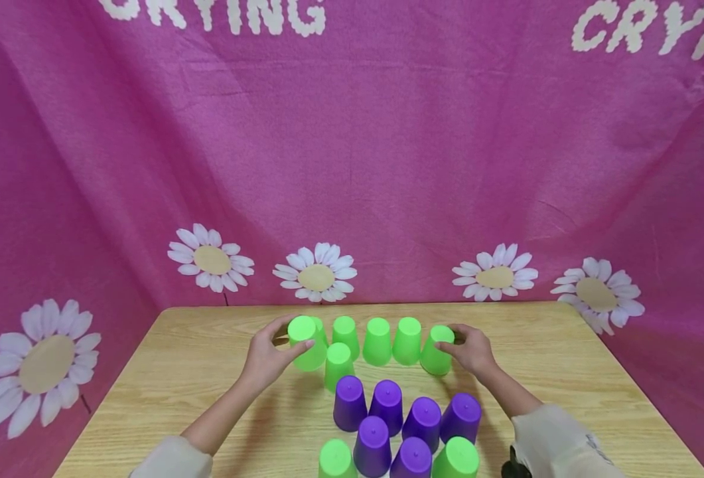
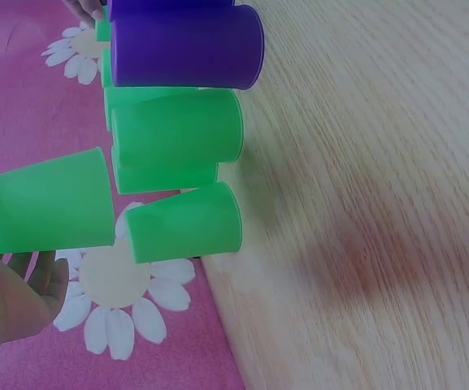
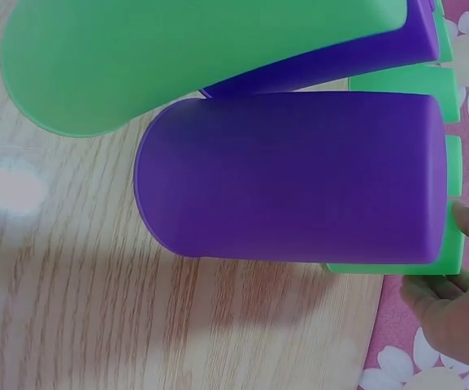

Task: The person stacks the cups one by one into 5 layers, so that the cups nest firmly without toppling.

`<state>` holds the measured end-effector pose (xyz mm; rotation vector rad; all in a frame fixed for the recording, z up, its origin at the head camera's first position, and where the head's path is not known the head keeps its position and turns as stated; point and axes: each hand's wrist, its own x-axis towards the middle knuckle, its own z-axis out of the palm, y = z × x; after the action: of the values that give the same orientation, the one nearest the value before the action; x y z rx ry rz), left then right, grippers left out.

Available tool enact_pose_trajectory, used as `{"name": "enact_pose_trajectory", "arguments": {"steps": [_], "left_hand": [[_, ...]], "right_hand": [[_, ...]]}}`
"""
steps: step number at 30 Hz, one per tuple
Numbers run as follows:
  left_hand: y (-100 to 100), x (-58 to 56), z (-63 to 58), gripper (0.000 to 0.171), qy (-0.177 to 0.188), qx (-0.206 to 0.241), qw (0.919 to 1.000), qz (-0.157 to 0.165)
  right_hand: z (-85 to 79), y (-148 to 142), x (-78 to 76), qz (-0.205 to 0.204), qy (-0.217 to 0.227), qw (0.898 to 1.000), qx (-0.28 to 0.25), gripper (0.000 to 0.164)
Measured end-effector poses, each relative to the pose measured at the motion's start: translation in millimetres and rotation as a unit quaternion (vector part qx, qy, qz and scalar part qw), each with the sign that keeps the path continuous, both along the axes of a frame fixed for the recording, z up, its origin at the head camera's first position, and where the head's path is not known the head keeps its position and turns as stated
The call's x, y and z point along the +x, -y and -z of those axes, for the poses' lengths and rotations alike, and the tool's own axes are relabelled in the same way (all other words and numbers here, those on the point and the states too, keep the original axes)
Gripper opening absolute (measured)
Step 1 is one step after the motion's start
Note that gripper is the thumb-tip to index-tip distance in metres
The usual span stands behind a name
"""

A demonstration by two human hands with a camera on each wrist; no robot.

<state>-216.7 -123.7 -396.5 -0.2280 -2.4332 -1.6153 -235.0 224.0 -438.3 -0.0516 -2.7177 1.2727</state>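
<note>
My left hand [image 1: 266,356] grips an upside-down green cup [image 1: 305,344] between thumb and fingers. In the left wrist view this held cup [image 2: 51,203] hangs above the table, apart from the green cup [image 2: 187,223] standing beside it. At the right end of the back row, my right hand [image 1: 474,350] holds another upside-down green cup [image 1: 435,355] near its top, thumb on the near side. Purple and green cups in front hide most of that cup in the right wrist view, where the hand [image 3: 453,313] shows at the right edge.
Between the hands stand more upturned green cups [image 1: 377,343], with one green cup [image 1: 339,367] slightly nearer. Several purple cups [image 1: 385,406] stand in front, flanked by green cups [image 1: 456,460] at the near edge. A pink cloth [image 1: 387,166] with daisies hangs behind the wooden table [image 1: 196,358].
</note>
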Motion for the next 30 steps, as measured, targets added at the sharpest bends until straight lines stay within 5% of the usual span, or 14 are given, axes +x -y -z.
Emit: {"name": "enact_pose_trajectory", "arguments": {"steps": [19, 30], "left_hand": [[-12.3, -11.9, -3.8, 0.045, -0.014, 0.023, 0.9996, -0.004], [-18.2, -16.6, -2.7, 0.046, -0.009, 0.023, 0.9997, -0.01]], "right_hand": [[1.1, -0.2, -11.7, 0.012, 0.023, 1.0, -0.004, 0.044], [1.6, -3.3, -14.6, -0.013, 0.048, 0.999, -0.003, 0.058]]}}
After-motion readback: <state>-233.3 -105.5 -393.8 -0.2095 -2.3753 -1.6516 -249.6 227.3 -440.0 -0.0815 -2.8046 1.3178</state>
